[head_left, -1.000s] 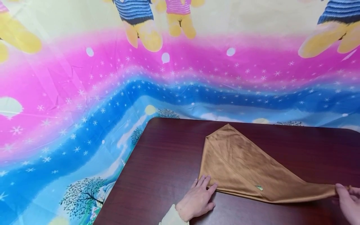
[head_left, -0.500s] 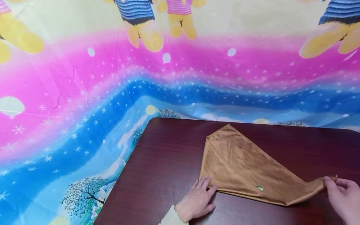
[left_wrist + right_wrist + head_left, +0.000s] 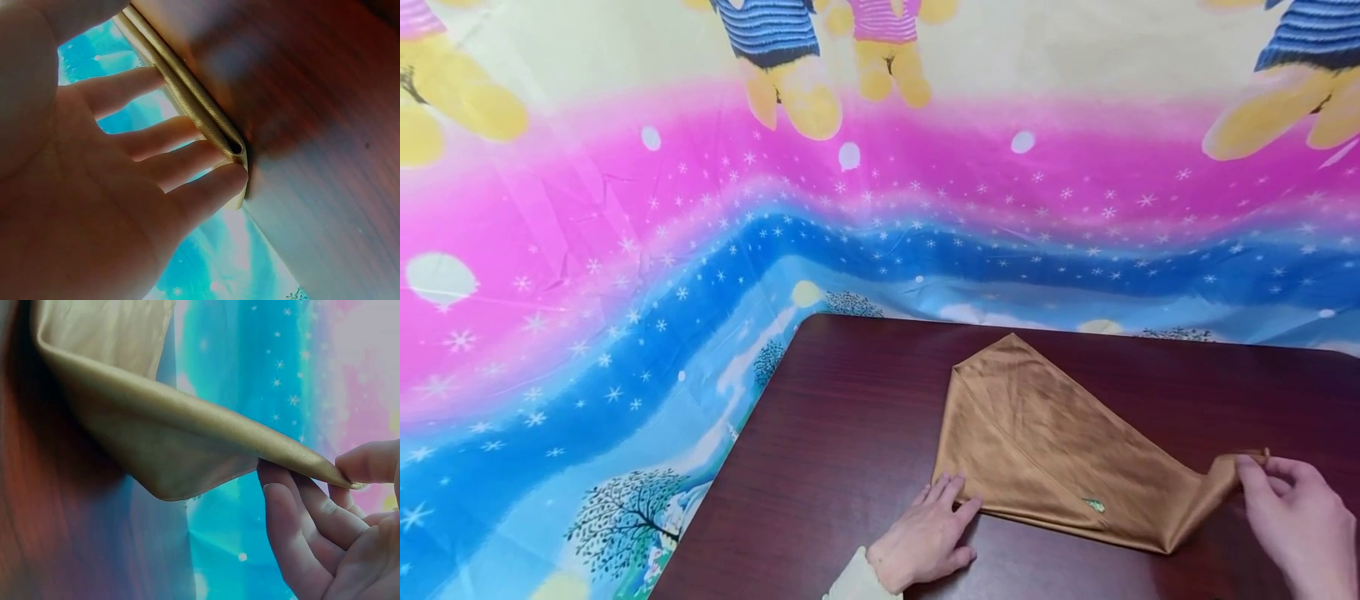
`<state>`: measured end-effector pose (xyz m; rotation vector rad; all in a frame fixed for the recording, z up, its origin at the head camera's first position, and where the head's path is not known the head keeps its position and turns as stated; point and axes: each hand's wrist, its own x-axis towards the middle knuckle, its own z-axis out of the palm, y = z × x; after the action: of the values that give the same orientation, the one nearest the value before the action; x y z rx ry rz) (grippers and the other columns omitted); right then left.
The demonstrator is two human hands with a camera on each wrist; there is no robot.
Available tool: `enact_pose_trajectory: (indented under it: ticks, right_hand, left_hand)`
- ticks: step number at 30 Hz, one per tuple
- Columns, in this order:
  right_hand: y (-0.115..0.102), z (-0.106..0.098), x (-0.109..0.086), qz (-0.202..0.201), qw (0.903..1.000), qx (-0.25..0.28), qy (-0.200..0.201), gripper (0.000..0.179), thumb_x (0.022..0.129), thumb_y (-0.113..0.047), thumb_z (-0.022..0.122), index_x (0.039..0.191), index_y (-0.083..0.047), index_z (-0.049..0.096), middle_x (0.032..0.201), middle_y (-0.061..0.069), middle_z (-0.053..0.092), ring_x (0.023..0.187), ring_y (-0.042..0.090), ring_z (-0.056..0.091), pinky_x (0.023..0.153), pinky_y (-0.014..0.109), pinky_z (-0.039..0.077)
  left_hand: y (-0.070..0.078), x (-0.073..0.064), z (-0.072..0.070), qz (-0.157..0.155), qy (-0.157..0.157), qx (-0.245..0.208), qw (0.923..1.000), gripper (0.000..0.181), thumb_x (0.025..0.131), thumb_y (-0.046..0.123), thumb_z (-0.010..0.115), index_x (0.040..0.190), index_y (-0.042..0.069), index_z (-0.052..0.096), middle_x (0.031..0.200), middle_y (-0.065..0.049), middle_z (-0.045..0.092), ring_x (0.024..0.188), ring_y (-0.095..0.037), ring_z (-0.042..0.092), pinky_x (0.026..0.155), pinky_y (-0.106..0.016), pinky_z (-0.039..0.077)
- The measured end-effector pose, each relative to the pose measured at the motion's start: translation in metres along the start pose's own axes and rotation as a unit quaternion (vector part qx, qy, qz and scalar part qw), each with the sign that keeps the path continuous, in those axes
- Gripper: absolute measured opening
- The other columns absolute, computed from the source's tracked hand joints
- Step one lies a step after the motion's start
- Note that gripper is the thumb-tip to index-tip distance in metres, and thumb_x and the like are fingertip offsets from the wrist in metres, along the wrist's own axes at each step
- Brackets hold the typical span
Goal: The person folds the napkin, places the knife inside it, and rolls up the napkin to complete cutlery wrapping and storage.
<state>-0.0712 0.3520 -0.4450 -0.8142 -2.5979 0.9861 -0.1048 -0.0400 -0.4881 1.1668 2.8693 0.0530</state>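
A golden-brown cloth, folded in layers with a small green leaf-like mark near its front edge, lies on the dark wood table. My left hand rests on its near left corner with fingers extended. In the left wrist view those fingertips touch the folded edge of the cloth. My right hand pinches the cloth's right end between thumb and fingers, lifted above the table. The right wrist view shows the raised part stretched from the table to the pinch, its lower layer hanging down.
The reddish-brown table has rounded corners, and its far edge runs behind the cloth. A colourful printed curtain with snowflakes and trees hangs behind and to the left of the table.
My right hand has moved left and upward with the cloth's right end, which now bends up from the table. The left hand has stayed at the near left corner.
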Motion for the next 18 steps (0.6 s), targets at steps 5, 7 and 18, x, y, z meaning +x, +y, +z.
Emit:
enact_pose_trajectory:
  ticks: [5, 7, 18]
  right_hand:
    - [-0.012, 0.001, -0.002, -0.003, 0.9998, 0.017, 0.013, 0.057, 0.095, -0.043, 0.05, 0.127, 0.004, 0.051, 0.06, -0.055, 0.029, 0.066, -0.031, 0.023, 0.069, 0.019, 0.025]
    - [-0.018, 0.002, -0.004, -0.005, 0.9996, 0.022, 0.015, 0.056, 0.096, -0.043, 0.05, 0.128, 0.004, 0.051, 0.059, -0.054, 0.031, 0.062, -0.031, 0.026, 0.067, 0.018, 0.025]
    - [-0.046, 0.005, -0.014, -0.005, 0.9979, 0.059, 0.026, 0.051, 0.096, -0.039, 0.052, 0.125, 0.003, 0.051, 0.058, -0.054, 0.033, 0.058, -0.03, 0.034, 0.064, 0.012, 0.027]
  left_hand:
    - [0.0, 0.0, 0.0, 0.001, 0.0, 0.0, 1.0, 0.059, 0.086, 0.047, 0.066, 0.138, 0.023, 0.05, 0.146, -0.009, 0.042, 0.136, -0.029, 0.044, 0.104, -0.041, 0.045]
    - [0.0, 0.0, 0.0, 0.003, 0.001, 0.001, 1.0, 0.059, 0.086, 0.047, 0.066, 0.138, 0.023, 0.05, 0.145, -0.008, 0.042, 0.135, -0.029, 0.044, 0.104, -0.041, 0.045]
    - [-0.002, 0.001, -0.001, 0.003, -0.004, -0.009, 1.0, 0.059, 0.087, 0.046, 0.066, 0.138, 0.022, 0.05, 0.146, -0.009, 0.043, 0.135, -0.03, 0.044, 0.104, -0.041, 0.044]
